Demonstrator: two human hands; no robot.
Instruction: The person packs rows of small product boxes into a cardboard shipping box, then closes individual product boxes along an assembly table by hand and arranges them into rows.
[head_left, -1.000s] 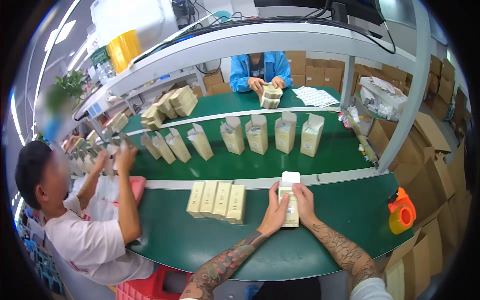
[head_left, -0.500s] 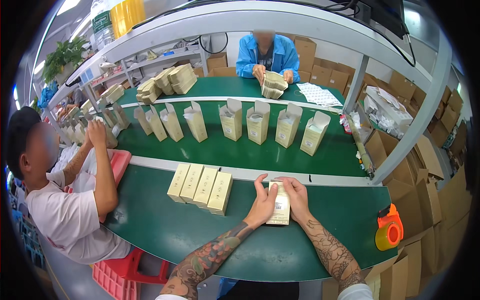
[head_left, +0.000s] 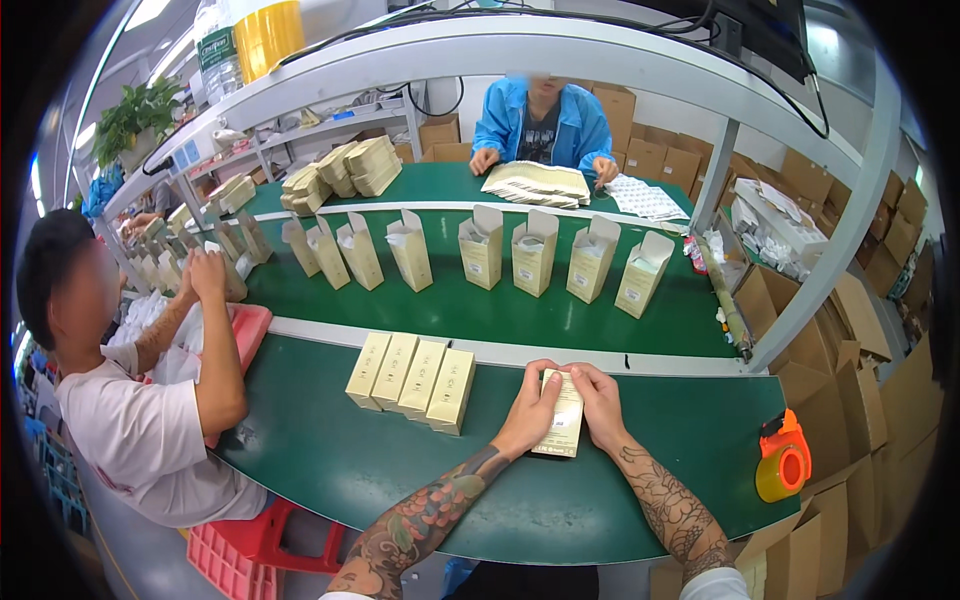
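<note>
A small cream carton (head_left: 563,430) lies on the green table in front of me, its printed side up. My left hand (head_left: 530,408) grips its left side, and my right hand (head_left: 597,402) grips its right. Both thumbs rest close together at the carton's far end, and the fingers wrap round its edges. To the left of my hands, several closed cartons (head_left: 410,380) of the same kind stand side by side in a row.
Upright cartons with raised flaps (head_left: 480,250) line the green belt (head_left: 450,315) beyond a pale rail. An orange tape dispenser (head_left: 782,457) sits at the right table edge. A co-worker in white (head_left: 150,420) works at left; another in blue (head_left: 548,125) sits opposite, by flat carton stacks (head_left: 365,165).
My left fingers have closed in around the carton's far end, and both hands now sit closer together. Opposite, the co-worker's stack of flat cartons has been laid down and fanned out. The belt cartons shifted slightly rightward in view.
</note>
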